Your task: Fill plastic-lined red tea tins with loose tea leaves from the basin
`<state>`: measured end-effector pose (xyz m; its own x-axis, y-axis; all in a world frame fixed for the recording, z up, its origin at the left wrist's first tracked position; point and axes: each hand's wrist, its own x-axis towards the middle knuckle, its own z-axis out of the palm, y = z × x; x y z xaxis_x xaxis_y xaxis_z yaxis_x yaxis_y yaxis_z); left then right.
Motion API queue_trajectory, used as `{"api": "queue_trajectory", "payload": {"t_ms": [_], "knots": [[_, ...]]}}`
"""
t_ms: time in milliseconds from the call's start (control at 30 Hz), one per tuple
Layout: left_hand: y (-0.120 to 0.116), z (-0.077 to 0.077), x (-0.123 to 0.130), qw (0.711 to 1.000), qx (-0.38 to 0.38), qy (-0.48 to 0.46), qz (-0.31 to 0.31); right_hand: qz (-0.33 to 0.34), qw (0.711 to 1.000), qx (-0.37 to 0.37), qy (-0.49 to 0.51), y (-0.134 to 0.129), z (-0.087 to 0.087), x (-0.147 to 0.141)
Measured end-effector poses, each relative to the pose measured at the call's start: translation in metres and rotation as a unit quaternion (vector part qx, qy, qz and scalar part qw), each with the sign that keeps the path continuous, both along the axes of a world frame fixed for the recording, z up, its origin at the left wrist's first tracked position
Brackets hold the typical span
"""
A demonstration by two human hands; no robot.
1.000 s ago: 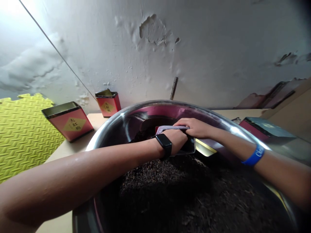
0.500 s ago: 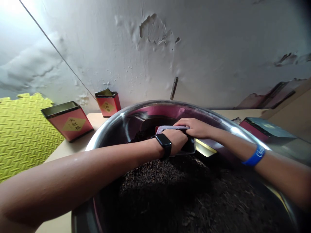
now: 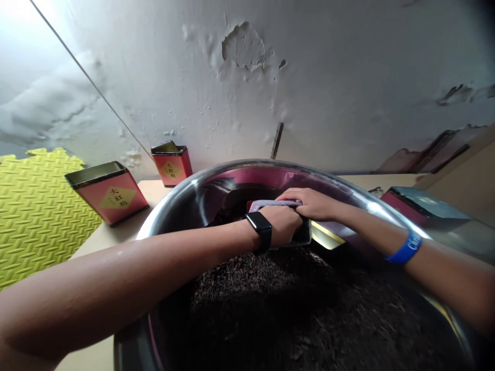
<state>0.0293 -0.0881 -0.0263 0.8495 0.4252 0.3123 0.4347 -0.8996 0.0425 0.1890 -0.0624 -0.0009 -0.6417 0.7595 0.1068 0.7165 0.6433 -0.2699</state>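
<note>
A large steel bowl (image 3: 247,166) fills the lower middle of the view and holds a heap of dark, dry tea leaves (image 3: 270,304). Inside it, against the far side, stands a dark rectangular tin (image 3: 299,236) with a lilac liner or cloth (image 3: 274,204) over its top edge. My left hand (image 3: 281,225), with a black smartwatch on the wrist, grips that lilac edge from the near side. My right hand (image 3: 309,203), with a blue wristband further up the arm, closes over the same edge. The tin's inside is hidden.
Two red tins with gold diamond labels (image 3: 106,193) (image 3: 171,169) stand on a cream table (image 3: 119,234) left of the bowl. A teal-lidded tin (image 3: 423,206) lies to the right. A yellow-green foam mat (image 3: 38,221) and a peeling wall (image 3: 328,87) lie beyond.
My left hand has shifted slightly right along the tin's lilac edge. The right hand, bowl and tins look unchanged.
</note>
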Motion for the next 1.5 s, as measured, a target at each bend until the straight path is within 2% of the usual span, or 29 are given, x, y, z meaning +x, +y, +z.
{"api": "queue_trajectory", "payload": {"t_ms": [100, 200, 333, 500, 633, 733, 867, 1033, 1167, 1267, 1367, 1500], "knots": [[-0.004, 0.005, 0.002, 0.999, -0.011, -0.026, -0.030, -0.009, 1.000, -0.008, 0.005, -0.001, 0.001, -0.001], [-0.009, 0.011, 0.003, 0.993, -0.032, -0.028, -0.108, -0.006, 1.000, -0.014, 0.012, -0.001, 0.001, 0.000], [-0.018, 0.013, 0.003, 0.975, -0.118, 0.023, -0.188, -0.003, 1.000, -0.005, 0.017, 0.000, -0.001, 0.001], [-0.028, 0.011, 0.002, 0.949, -0.221, 0.131, -0.181, -0.003, 1.000, 0.001, 0.015, 0.000, -0.001, 0.001], [-0.036, 0.011, 0.000, 0.908, -0.314, 0.219, -0.171, -0.007, 1.000, 0.003, 0.009, -0.001, -0.001, 0.000], [-0.042, 0.011, -0.002, 0.888, -0.343, 0.260, -0.164, -0.008, 1.000, 0.001, 0.009, -0.001, -0.001, 0.001], [-0.047, 0.008, 0.000, 0.884, -0.339, 0.287, -0.148, -0.007, 1.000, 0.000, 0.009, 0.000, -0.002, 0.001], [-0.047, 0.004, 0.006, 0.881, -0.320, 0.310, -0.159, -0.009, 1.000, 0.001, 0.007, 0.000, -0.001, 0.000], [-0.046, 0.002, 0.013, 0.882, -0.270, 0.328, -0.202, -0.009, 1.000, -0.001, 0.005, -0.001, 0.000, -0.001], [-0.044, 0.002, 0.016, 0.888, -0.238, 0.341, -0.196, -0.009, 1.000, -0.001, 0.002, -0.001, 0.000, -0.001], [-0.041, 0.003, 0.015, 0.901, -0.229, 0.323, -0.179, -0.008, 1.000, -0.003, 0.004, -0.001, 0.000, -0.001], [-0.035, 0.005, 0.013, 0.908, -0.244, 0.279, -0.196, -0.007, 1.000, -0.006, 0.006, -0.001, 0.000, 0.000]]}}
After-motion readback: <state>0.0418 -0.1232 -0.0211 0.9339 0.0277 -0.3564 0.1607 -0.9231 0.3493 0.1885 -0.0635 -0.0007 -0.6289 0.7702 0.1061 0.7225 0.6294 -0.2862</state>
